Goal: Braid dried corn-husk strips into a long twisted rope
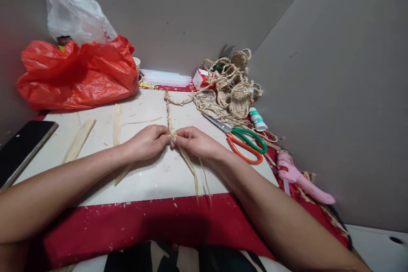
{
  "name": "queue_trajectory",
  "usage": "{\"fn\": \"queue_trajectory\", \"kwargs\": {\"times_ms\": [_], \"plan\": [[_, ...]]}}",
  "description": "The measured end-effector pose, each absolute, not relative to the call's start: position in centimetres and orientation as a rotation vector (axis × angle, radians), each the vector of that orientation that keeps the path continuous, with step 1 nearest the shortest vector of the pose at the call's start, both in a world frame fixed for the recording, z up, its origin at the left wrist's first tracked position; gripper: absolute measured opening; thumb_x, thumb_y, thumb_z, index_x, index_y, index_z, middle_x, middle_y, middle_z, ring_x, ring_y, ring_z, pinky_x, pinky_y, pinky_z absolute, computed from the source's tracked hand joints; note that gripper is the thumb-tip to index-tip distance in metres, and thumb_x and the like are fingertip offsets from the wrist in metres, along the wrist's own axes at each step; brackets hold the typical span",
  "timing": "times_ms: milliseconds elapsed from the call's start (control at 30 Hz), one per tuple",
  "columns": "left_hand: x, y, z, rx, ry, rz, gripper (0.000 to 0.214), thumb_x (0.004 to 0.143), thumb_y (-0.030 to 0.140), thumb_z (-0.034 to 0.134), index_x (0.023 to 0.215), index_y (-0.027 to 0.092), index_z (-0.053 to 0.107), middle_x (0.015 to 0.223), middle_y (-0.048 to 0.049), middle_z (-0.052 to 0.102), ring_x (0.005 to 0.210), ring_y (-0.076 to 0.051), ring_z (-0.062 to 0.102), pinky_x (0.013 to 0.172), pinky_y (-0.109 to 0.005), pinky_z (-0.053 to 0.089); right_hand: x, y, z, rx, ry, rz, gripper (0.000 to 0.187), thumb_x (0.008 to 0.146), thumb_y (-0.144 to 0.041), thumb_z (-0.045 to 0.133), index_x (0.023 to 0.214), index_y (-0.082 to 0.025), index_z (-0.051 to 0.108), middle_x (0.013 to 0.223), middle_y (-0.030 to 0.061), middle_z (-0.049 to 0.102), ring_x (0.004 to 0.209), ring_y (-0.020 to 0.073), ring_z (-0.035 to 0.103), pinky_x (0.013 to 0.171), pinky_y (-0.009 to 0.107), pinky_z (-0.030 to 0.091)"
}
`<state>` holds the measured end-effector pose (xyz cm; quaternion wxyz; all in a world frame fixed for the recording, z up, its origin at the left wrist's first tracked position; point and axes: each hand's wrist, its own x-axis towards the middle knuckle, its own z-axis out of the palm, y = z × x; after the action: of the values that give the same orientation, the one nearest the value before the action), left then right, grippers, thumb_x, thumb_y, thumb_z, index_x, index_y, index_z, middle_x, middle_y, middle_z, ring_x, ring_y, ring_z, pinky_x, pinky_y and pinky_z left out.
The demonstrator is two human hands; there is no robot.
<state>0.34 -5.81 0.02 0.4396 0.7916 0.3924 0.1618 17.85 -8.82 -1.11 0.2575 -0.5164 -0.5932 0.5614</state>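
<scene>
A braided straw cord point(169, 112) runs down the white board point(149, 187) to where my two hands meet. My left hand point(152, 141) pinches the cord's lower end from the left. From the right, my right hand point(194, 141) pinches the same end, its fingertips almost touching the left ones. Loose flat straw strands point(190, 165) hang from between the fingers toward the board's front edge. Farther back, the cord bends right toward a heap of braided straw pieces point(239, 97). The exact crossing of strands is hidden by my fingertips.
Scissors point(244, 140) with green and orange handles lie right of my hands. Beyond them are a white-green roll point(257, 120) and a pink glue gun point(302, 178). On the left are straw strips point(79, 140), a phone point(25, 148) and a red plastic bag point(79, 78). Grey walls enclose the back.
</scene>
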Motion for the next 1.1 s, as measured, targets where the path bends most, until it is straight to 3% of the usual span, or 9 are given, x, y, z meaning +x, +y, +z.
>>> {"fn": "queue_trajectory", "kwargs": {"times_ms": [100, 267, 400, 600, 800, 900, 1100], "plan": [[0.6, -5.8, -0.3, 1.842, 0.977, 0.363, 0.022, 0.078, 0.025, 0.043, 0.066, 0.015, 0.058, 0.058, 0.001, 0.052, 0.053, -0.01, 0.042, 0.055, -0.024, 0.032, 17.7, -8.9, -1.3, -1.477, -1.876, 1.21, 0.02, 0.08, -0.024, 0.046, 0.068, -0.012, 0.058, 0.056, -0.002, 0.047, 0.051, 0.0072, 0.038, 0.049, 0.02, 0.03], [1.1, -6.4, -1.1, 1.444, 0.99, 0.337, 0.02, 0.079, 0.026, 0.045, 0.06, 0.018, 0.046, 0.041, 0.0071, 0.029, 0.035, -0.006, 0.022, 0.041, -0.024, 0.015, 17.3, -9.7, -1.7, -1.515, -2.089, 0.868, 0.027, 0.084, -0.029, 0.041, 0.066, -0.015, 0.056, 0.063, 0.0035, 0.057, 0.06, 0.0134, 0.048, 0.057, 0.026, 0.035], [0.7, -6.9, -1.2, 1.349, 0.958, 0.371, 0.018, 0.079, 0.026, 0.048, 0.063, 0.018, 0.049, 0.038, 0.0074, 0.028, 0.032, -0.005, 0.02, 0.038, -0.025, 0.013, 17.2, -9.7, -2.1, -1.531, -2.138, 0.77, 0.027, 0.082, -0.031, 0.042, 0.061, -0.018, 0.053, 0.057, 0.0053, 0.057, 0.055, 0.0166, 0.049, 0.054, 0.03, 0.036], [0.5, -7.3, -0.8, 1.346, 0.944, 0.401, 0.019, 0.079, 0.026, 0.047, 0.062, 0.017, 0.048, 0.041, 0.0077, 0.03, 0.032, -0.004, 0.021, 0.038, -0.024, 0.012, 16.8, -9.8, -2.1, -1.506, -2.153, 0.755, 0.023, 0.08, -0.026, 0.044, 0.06, -0.02, 0.055, 0.056, 0.0059, 0.058, 0.052, 0.0176, 0.049, 0.053, 0.031, 0.036], [0.8, -6.8, -0.9, 1.422, 1.047, 0.411, 0.022, 0.079, 0.02, 0.046, 0.058, 0.016, 0.051, 0.038, 0.0067, 0.033, 0.035, -0.004, 0.022, 0.04, -0.023, 0.014, 17.2, -10.4, -0.5, -1.549, -2.217, 0.755, 0.027, 0.086, -0.028, 0.039, 0.071, -0.016, 0.058, 0.068, 0.0058, 0.061, 0.062, 0.0157, 0.051, 0.061, 0.028, 0.035], [1.0, -6.7, -0.8, 1.426, 1.041, 0.417, 0.021, 0.078, 0.018, 0.046, 0.059, 0.015, 0.053, 0.039, 0.0068, 0.035, 0.034, -0.004, 0.022, 0.04, -0.023, 0.014, 17.7, -10.6, 0.5, -1.638, -2.221, 0.716, 0.027, 0.084, -0.027, 0.042, 0.063, -0.016, 0.055, 0.062, 0.0047, 0.057, 0.059, 0.0134, 0.047, 0.058, 0.026, 0.033], [1.0, -7.1, -0.7, 1.383, 0.989, 0.466, 0.023, 0.079, 0.018, 0.047, 0.056, 0.015, 0.052, 0.037, 0.0079, 0.033, 0.033, -0.004, 0.021, 0.039, -0.023, 0.013, 16.2, -11.7, 0.0, -1.573, -1.885, 1.121, 0.027, 0.086, -0.028, 0.039, 0.068, -0.016, 0.054, 0.052, -0.0007, 0.051, 0.047, 0.01, 0.043, 0.05, 0.022, 0.031]]}}
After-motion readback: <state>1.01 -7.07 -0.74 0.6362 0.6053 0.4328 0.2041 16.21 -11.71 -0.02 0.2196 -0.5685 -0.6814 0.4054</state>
